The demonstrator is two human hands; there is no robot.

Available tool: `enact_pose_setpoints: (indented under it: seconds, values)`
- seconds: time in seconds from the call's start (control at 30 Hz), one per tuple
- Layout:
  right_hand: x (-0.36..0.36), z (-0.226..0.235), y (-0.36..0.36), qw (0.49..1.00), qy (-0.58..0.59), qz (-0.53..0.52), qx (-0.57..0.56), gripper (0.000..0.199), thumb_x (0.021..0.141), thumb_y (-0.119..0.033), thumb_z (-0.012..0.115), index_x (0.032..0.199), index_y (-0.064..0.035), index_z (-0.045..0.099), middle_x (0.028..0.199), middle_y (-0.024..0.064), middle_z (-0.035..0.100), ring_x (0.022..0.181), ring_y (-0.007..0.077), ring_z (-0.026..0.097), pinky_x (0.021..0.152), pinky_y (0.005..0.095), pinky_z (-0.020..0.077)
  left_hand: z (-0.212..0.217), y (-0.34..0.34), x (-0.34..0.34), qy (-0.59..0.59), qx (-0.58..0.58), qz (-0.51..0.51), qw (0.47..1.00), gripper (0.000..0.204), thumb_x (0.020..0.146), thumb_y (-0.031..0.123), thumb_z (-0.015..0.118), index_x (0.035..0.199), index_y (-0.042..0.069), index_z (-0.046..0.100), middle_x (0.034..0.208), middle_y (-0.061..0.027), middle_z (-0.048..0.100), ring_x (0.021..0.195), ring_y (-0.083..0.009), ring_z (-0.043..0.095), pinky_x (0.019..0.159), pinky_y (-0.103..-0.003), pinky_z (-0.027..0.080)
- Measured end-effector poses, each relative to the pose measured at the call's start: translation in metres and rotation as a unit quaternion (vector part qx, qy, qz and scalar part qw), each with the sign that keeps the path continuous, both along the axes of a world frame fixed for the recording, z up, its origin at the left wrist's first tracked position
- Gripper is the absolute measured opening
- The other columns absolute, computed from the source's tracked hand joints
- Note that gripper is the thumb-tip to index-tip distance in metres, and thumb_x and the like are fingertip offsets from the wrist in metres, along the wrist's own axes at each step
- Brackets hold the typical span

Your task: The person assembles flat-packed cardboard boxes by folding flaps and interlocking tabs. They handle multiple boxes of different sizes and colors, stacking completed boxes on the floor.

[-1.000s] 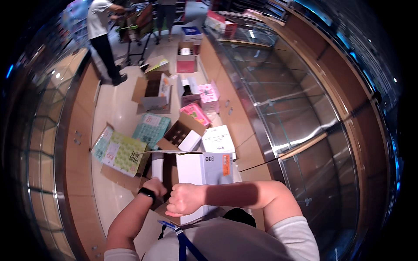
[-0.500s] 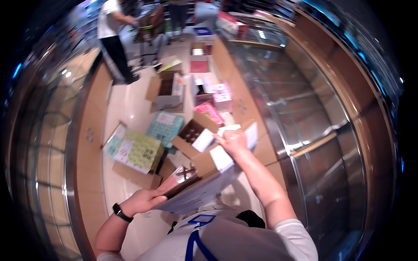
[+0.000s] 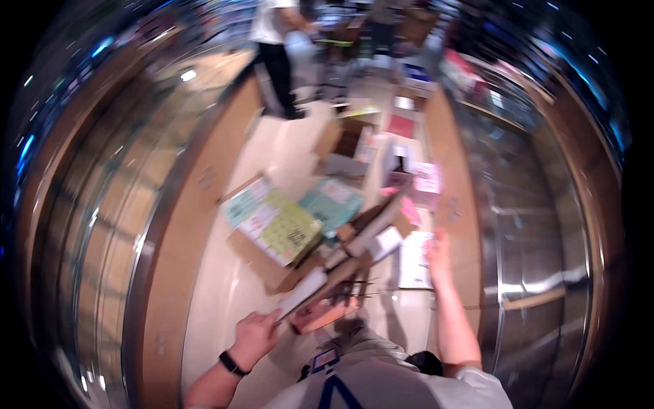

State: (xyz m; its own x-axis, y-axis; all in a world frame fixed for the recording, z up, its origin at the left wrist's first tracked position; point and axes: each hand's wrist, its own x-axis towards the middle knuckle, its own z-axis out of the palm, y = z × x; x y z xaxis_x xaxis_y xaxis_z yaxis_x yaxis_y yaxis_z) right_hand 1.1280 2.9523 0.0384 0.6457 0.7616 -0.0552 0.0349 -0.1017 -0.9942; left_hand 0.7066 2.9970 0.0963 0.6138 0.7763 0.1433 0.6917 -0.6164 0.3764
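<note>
At six o'clock from the middle of the head view, an open cardboard carton [image 3: 327,278] is held tilted above the floor [image 3: 214,320]. Its near corner, at seven o'clock, is grasped by the left hand [image 3: 257,339], with the thumb and fingers closed about the edge by the white flap [image 3: 304,289]. At its near side an orange-pink package [image 3: 321,315] is seen; because of blur, it cannot be told whether this lies inside.

The carton is judged to be rather light, with stiff walls but flaps that may bend easily. It would be held more firmly by two opposite walls than by one flap.

The left forearm is bent inward from the lower edge, and a black watch [image 3: 233,365] is worn on its wrist. The right arm is stretched forward, and the right hand [image 3: 439,253] is placed at four o'clock, beside the white box [image 3: 413,266]; whether anything is gripped there cannot be told.
</note>
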Motion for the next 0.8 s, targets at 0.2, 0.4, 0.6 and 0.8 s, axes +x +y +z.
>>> enact_pose_setpoints:
  seconds: [0.2,0.4,0.6,0.8]
  values:
    - [-0.04,0.081,0.007,0.898,0.368,0.214,0.113,0.09,0.078,-0.036,0.066,0.141,-0.0135,0.006,0.137,0.0144,0.027,0.124,0.022,0.031,0.092,0.0431,0.0373,0.01,0.033,0.081,-0.023,0.293,-0.085,0.952,0.039,0.065,-0.004,0.055,0.104,0.002,0.057,0.085,-0.0148,0.062,0.058,-0.0282,0.052,0.049,-0.037,0.041]
    - [0.072,0.129,-0.063,0.909,0.243,-0.142,0.309,0.033,0.078,-0.003,0.056,0.109,0.0074,0.05,0.108,0.0121,0.055,0.102,0.018,0.049,0.088,0.0313,0.0394,0.062,0.037,0.277,-0.099,0.338,-0.286,0.891,0.036,0.068,-0.008,0.052,0.103,0.001,0.059,0.096,-0.0141,0.062,0.061,-0.0244,0.05,0.053,-0.033,0.04]
    - [0.167,0.103,-0.212,0.82,0.257,-0.352,0.371,0.042,0.075,0.008,0.051,0.116,0.0055,0.043,0.117,0.0131,0.049,0.107,0.0248,0.048,0.093,0.0361,0.0382,0.041,0.002,0.491,-0.218,0.376,-0.473,0.767,0.028,0.071,0.006,0.061,0.099,0.01,0.063,0.1,-0.0061,0.062,0.061,-0.0163,0.051,0.052,-0.028,0.04]
    - [0.232,-0.066,-0.311,0.685,0.264,-0.574,0.363,0.029,0.087,-0.017,0.05,0.11,0.002,0.051,0.105,0.0109,0.056,0.101,0.0216,0.053,0.093,0.0328,0.0393,-0.058,-0.057,0.678,-0.147,0.137,-0.61,0.766,0.045,0.074,0.012,0.056,0.118,0.016,0.052,0.108,-0.0045,0.053,0.097,-0.0218,0.051,0.081,-0.034,0.04]
